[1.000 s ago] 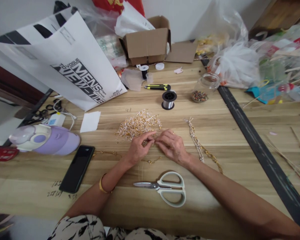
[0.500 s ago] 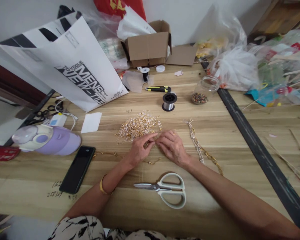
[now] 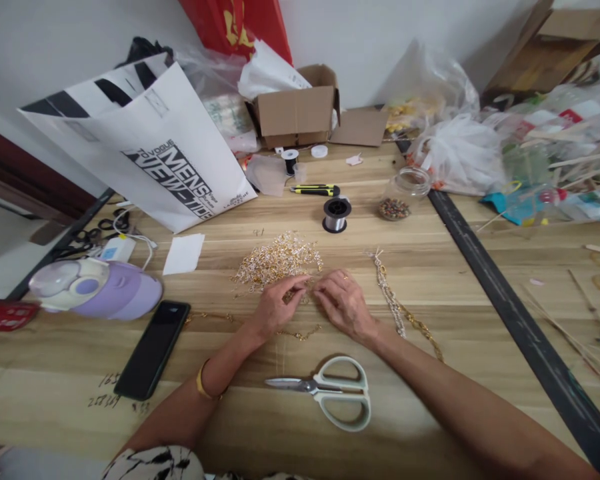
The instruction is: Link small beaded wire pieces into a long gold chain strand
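My left hand (image 3: 276, 308) is closed in a pinch at the near edge of a pile of small gold and silvery chain pieces (image 3: 277, 257). What lies between its fingertips is too small to make out. Just right of it, my right hand (image 3: 346, 301) also has thumb and fingers pressed together, with its tips close to the left ones. A thin gold chain (image 3: 303, 336) runs along the table under my left wrist. White-handled scissors (image 3: 325, 388) lie nearer me, blades pointing left. Beyond my right hand rest a silvery chain (image 3: 387, 293) and a gold chain (image 3: 423, 328).
Further back are a wire spool (image 3: 337, 217), a yellow-black utility knife (image 3: 314, 190) and a glass jar of beads (image 3: 400, 200). On the left stand a white paper bag (image 3: 180, 153), a phone (image 3: 153, 350) and a lilac bottle (image 3: 115, 290). A black strip (image 3: 500, 300) crosses the right side.
The view has tilted a little, so the table things sit slightly lower in the picture. The fingertips of my two hands have parted slightly.
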Motion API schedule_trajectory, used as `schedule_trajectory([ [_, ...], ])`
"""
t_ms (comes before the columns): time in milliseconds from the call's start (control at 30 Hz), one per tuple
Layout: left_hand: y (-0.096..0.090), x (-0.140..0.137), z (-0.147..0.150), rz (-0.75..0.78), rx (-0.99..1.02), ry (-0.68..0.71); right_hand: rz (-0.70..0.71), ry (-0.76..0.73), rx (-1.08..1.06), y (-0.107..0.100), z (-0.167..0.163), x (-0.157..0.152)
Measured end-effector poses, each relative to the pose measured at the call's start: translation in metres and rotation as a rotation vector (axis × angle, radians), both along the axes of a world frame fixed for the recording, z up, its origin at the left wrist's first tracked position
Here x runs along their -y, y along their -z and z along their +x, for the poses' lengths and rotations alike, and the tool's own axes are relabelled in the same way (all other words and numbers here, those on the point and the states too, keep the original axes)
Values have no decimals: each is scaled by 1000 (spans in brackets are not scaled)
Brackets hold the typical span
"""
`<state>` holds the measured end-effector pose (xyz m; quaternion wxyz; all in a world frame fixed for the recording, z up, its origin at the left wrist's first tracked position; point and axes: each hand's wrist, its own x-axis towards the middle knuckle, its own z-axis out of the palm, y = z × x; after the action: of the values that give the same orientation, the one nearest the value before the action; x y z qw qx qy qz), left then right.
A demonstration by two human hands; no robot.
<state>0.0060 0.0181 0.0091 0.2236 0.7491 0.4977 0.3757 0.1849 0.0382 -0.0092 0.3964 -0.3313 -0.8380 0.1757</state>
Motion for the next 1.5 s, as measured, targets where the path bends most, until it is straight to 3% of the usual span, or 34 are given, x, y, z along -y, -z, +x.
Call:
schedule_trajectory([
  [300, -12, -14, -14, -51, 65, -144, -208, 129, -179, 5, 3, -5],
  [833, -18, -31, 0, 98, -522, 129, -280, 166, -242, 4, 3, -7],
  [1167, -7, -44, -4, 78, -564, 143, -307, 178, -244, 3, 3, -6],
  [1500, -10, -46, 4, 67, -584, 215, -338, 177, -247, 1, 3, -6],
])
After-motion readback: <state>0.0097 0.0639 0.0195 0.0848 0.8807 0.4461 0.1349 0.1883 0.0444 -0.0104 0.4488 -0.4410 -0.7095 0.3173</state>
